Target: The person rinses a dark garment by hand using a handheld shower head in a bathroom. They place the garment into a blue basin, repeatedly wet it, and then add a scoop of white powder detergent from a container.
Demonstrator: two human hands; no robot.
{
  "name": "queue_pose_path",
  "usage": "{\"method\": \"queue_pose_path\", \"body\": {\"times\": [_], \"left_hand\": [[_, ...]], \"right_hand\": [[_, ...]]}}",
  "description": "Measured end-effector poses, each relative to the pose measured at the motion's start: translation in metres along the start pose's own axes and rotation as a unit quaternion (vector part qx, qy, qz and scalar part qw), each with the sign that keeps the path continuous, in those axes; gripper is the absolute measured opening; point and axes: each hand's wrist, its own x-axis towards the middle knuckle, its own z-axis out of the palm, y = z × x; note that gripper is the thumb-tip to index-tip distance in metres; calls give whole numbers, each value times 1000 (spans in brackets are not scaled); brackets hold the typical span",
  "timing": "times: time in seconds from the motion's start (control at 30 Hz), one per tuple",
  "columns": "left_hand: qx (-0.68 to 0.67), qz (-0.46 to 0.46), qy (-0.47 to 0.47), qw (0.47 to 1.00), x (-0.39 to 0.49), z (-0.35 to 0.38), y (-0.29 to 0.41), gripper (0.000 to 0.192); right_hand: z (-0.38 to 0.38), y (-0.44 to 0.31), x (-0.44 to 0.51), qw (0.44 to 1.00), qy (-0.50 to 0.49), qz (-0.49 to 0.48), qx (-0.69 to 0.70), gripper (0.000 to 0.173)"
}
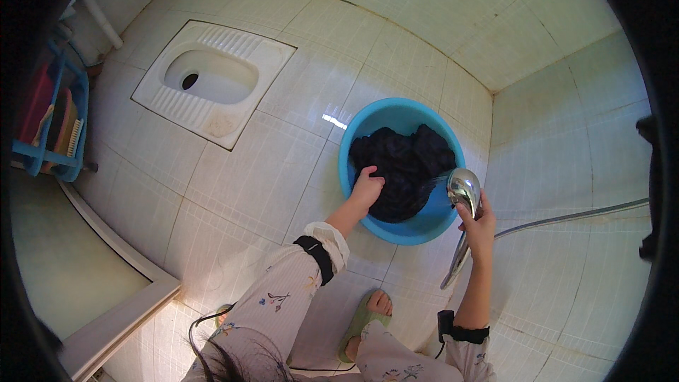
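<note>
A round blue plastic basin (347, 180) stands on the tiled floor with a heap of wet, dark cloth (403, 170) inside. At the basin's left side, my left hand (370, 187) has its fingers curled at the edge of the cloth; part of its grip is hidden. My right hand (479, 225) grips a chrome handheld shower head (464, 188) by the handle, over the basin's right rim. Fine jets of water spray leftward from its face onto the cloth.
A metal shower hose (573, 216) runs off to the right, near the tiled wall (541, 116). Beyond the basin to the left lies a white squat toilet (212, 82). A blue plastic rack (79, 101) holds a brush at far left, above a framed door panel (116, 323).
</note>
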Motion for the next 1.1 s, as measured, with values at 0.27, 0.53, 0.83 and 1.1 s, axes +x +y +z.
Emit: {"method": "queue_pose_path", "body": {"times": [0.27,0.53,0.83,1.1], "left_hand": [[10,7,-1,1000,-3,1,0,52],[9,3,0,1000,-2,-1,0,52],[16,1,-6,1000,-5,-2,2,51],[-33,4,17,999,-13,-3,7,55]], "right_hand": [[0,-4,-2,1000,-16,-3,7,76],[2,-10,-4,999,-34,-1,7,74],[4,-5,-2,999,5,-9,41,74],[11,-16,1,984,96,-103,106,69]]}}
